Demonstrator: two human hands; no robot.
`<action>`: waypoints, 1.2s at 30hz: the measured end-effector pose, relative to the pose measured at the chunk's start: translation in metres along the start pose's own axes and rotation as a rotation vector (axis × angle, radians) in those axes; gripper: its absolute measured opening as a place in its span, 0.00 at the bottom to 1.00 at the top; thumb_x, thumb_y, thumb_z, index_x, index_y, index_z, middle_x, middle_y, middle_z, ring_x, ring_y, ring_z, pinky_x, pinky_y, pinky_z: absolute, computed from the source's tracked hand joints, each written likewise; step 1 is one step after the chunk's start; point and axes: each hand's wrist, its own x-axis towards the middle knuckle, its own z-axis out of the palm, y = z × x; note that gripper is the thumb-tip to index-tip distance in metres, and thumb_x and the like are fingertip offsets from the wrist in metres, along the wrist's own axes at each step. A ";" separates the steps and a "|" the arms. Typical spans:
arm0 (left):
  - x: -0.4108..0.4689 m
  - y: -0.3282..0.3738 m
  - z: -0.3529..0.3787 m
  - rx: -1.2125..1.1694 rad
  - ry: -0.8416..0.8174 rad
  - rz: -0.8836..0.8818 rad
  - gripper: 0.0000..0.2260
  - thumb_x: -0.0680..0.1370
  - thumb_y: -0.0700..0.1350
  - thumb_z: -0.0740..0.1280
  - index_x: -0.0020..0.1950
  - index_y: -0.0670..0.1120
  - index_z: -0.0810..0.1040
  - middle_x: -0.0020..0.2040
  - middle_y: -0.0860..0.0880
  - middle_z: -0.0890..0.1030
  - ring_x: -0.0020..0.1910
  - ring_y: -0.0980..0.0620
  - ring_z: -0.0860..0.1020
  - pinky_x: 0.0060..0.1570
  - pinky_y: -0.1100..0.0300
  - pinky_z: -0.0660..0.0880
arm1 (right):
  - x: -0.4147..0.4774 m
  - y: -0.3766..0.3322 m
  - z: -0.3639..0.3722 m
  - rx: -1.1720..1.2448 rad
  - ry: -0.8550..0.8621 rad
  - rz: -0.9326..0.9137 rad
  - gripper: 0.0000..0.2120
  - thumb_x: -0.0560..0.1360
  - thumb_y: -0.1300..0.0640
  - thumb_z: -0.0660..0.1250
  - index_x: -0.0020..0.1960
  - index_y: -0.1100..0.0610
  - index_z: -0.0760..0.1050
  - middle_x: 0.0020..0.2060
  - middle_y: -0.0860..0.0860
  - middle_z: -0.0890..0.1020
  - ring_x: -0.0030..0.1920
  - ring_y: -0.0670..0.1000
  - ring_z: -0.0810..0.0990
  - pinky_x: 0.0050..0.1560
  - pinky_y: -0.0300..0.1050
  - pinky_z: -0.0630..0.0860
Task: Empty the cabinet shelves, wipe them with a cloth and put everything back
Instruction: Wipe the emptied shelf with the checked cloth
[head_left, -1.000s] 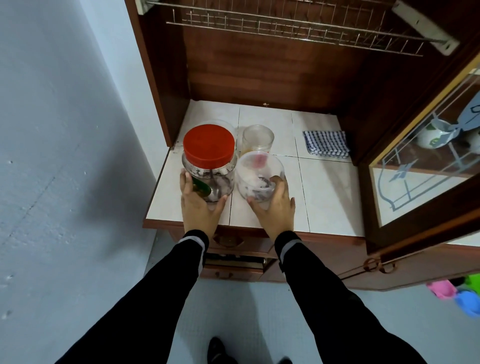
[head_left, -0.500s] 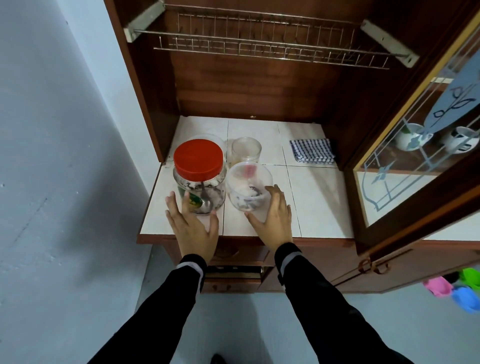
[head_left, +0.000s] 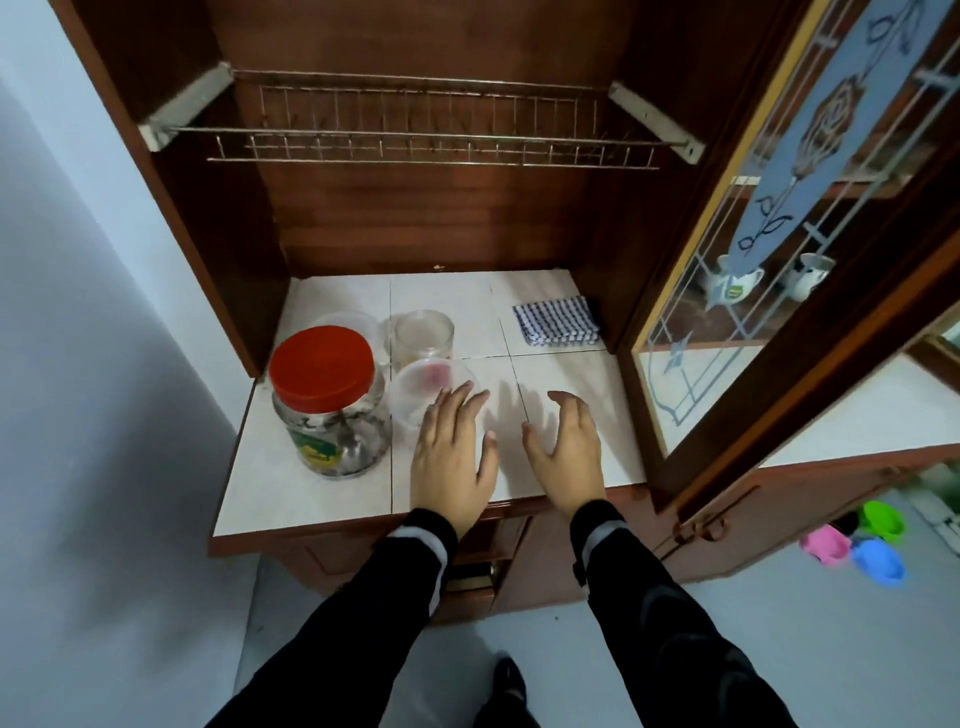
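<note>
While both hands hover empty over the tiled shelf (head_left: 566, 371), the jars stand at its left.
Left hand (head_left: 454, 460), fingers straight, overlaps the clear tub (head_left: 415, 400) just beside the red-lidded jar (head_left: 327, 400); whether they touch is unclear. Right hand (head_left: 566, 457) is relaxed, gripping nothing. 1 checked cloth (head_left: 556, 319) lies back right.

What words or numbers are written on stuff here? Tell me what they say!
Green and yellow label on the red-lidded jar: too blurred to read.
Green mark on the white cup behind the glass door: too small to read.
No other words or numbers show.
</note>
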 end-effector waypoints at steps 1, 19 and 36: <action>0.007 0.005 0.005 0.003 -0.033 -0.029 0.21 0.79 0.48 0.57 0.71 0.44 0.72 0.73 0.45 0.71 0.75 0.45 0.64 0.73 0.44 0.64 | 0.004 0.004 -0.003 -0.017 0.013 -0.002 0.22 0.76 0.57 0.70 0.66 0.63 0.71 0.62 0.58 0.75 0.64 0.58 0.74 0.64 0.57 0.72; 0.151 0.016 0.085 0.271 -0.448 -0.243 0.28 0.84 0.54 0.51 0.82 0.48 0.46 0.81 0.45 0.40 0.80 0.43 0.39 0.77 0.48 0.39 | 0.140 0.054 -0.006 -0.265 -0.149 0.126 0.27 0.82 0.48 0.56 0.79 0.55 0.56 0.79 0.53 0.58 0.79 0.55 0.50 0.77 0.51 0.49; 0.198 -0.041 0.148 0.409 -0.807 -0.416 0.30 0.83 0.55 0.51 0.82 0.48 0.43 0.81 0.43 0.39 0.79 0.39 0.39 0.77 0.44 0.44 | 0.189 0.114 0.061 -0.428 -0.438 0.171 0.30 0.79 0.44 0.47 0.80 0.48 0.53 0.80 0.52 0.52 0.79 0.56 0.48 0.77 0.56 0.47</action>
